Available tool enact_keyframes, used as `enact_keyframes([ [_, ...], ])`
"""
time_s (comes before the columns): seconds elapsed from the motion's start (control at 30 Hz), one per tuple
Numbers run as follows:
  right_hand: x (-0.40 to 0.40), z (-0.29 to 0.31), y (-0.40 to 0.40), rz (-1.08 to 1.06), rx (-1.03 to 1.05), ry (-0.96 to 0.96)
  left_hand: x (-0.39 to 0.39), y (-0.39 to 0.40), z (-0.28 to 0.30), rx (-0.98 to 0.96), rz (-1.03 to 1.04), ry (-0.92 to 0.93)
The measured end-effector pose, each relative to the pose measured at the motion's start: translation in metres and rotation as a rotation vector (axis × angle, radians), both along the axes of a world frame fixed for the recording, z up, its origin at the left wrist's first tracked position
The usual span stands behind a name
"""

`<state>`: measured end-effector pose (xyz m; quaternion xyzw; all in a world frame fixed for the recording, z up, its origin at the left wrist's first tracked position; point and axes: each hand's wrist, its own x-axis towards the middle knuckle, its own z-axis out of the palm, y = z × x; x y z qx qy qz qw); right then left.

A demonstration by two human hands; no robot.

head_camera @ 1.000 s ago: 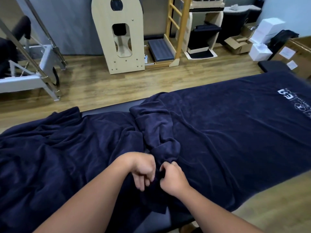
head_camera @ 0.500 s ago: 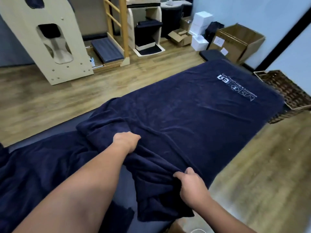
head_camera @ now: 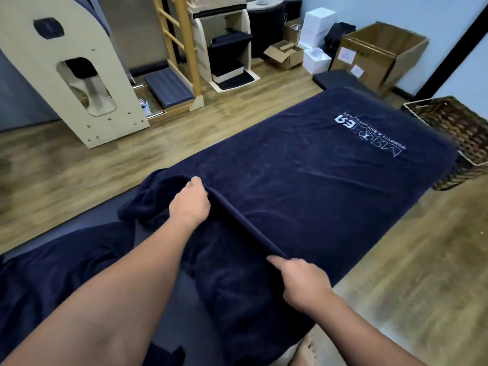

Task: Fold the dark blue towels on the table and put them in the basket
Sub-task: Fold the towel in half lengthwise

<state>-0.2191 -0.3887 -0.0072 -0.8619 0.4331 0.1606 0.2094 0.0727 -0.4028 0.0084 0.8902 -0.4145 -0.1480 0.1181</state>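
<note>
Both hands grip one edge of the dark blue towel on the tabletop.

Left hand (head_camera: 189, 204) is closed on the near edge of the dark blue towel (head_camera: 303, 180), with the fingers curled under the cloth, and the right hand (head_camera: 303, 282) pinches the same edge closer to the person, so the edge makes a raised ridge between them. Beyond the hands the towel lies flat on the tabletop (head_camera: 155, 228), with its white logo (head_camera: 369, 136) at the far end. A second dark blue towel (head_camera: 52, 281) lies crumpled to the left of the left hand. Past the far end of the flat towel, the wicker basket (head_camera: 454, 133) stands on the wooden floor (head_camera: 396, 273).
</note>
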Motion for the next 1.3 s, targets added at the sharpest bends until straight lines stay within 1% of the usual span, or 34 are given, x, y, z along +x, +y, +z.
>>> enact_keyframes([
  [0.13,-0.042,0.009,-0.056,-0.277,-0.088,-0.135,-0.037,-0.051,0.012,-0.142,0.152,0.256],
  [0.2,-0.062,0.016,-0.080,-0.302,-0.114,-0.145,-0.055,-0.074,0.017,-0.222,0.196,0.351],
  [0.23,-0.074,0.020,-0.093,-0.288,-0.136,-0.132,-0.065,-0.086,0.019,-0.259,0.205,0.365],
  [0.3,-0.096,0.031,-0.117,-0.227,-0.191,-0.077,-0.085,-0.110,0.021,-0.314,0.220,0.357],
  [0.4,-0.124,0.037,-0.150,-0.176,-0.194,-0.031,-0.105,-0.141,0.023,-0.366,0.239,0.347],
  [0.67,-0.172,0.043,-0.244,-0.225,-0.208,-0.057,-0.144,-0.246,0.019,-0.398,0.259,0.364],
  [0.77,-0.180,0.037,-0.291,-0.209,-0.220,-0.041,-0.154,-0.300,0.012,-0.453,0.276,0.386],
  [0.87,-0.194,0.032,-0.338,-0.211,-0.232,-0.009,-0.167,-0.354,0.004,-0.480,0.250,0.365],
  [1.03,-0.229,0.031,-0.401,-0.242,-0.205,0.030,-0.199,-0.441,-0.007,-0.455,0.171,0.389],
  [1.17,-0.253,0.028,-0.445,-0.274,-0.196,0.023,-0.230,-0.494,-0.008,-0.430,0.162,0.427],
  [1.3,-0.281,0.025,-0.497,-0.260,-0.197,0.007,-0.257,-0.543,-0.010,-0.414,0.187,0.443],
])
